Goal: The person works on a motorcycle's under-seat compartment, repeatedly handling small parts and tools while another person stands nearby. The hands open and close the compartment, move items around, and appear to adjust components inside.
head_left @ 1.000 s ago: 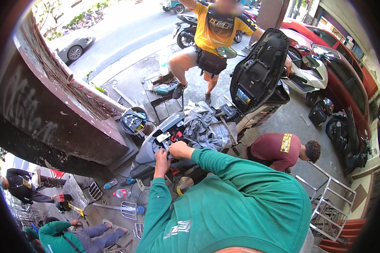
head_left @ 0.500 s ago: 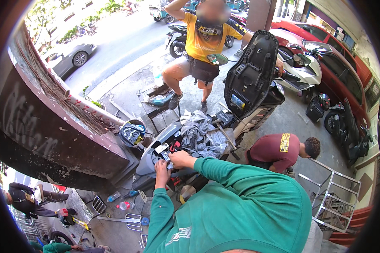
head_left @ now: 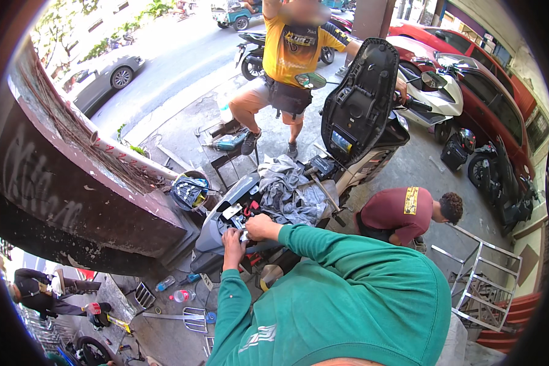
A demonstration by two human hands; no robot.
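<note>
Both my hands work at the grey tail of a scooter (head_left: 210, 238). My left hand (head_left: 232, 247) is curled against the tail, with its fingers bent around a small pale piece (head_left: 244, 236). My right hand (head_left: 260, 227) is closed just beside it, pinching at the same spot; what its fingers hold is hidden. Next to my fingers, in the opened tail, lie a red part (head_left: 249, 210) and a white part (head_left: 231, 211). Crumpled grey cloths (head_left: 283, 189) cover the middle of the scooter. A hammer-like tool (head_left: 325, 194) lies across them. The black seat (head_left: 363, 100) is tipped up.
A person in a yellow shirt (head_left: 293, 52) stands beyond the scooter. Another in a maroon shirt (head_left: 393, 210) crouches at right, near a metal rack (head_left: 485, 277). A bucket (head_left: 192, 192) stands by the pillar (head_left: 73, 201). Bottles (head_left: 182, 296) and metal racks (head_left: 195, 320) lie on the floor at left.
My hands stay at nearly the same spot on the tail, with small finger shifts. The standing person's raised arm has moved higher. A blue-green vehicle has moved along the street.
</note>
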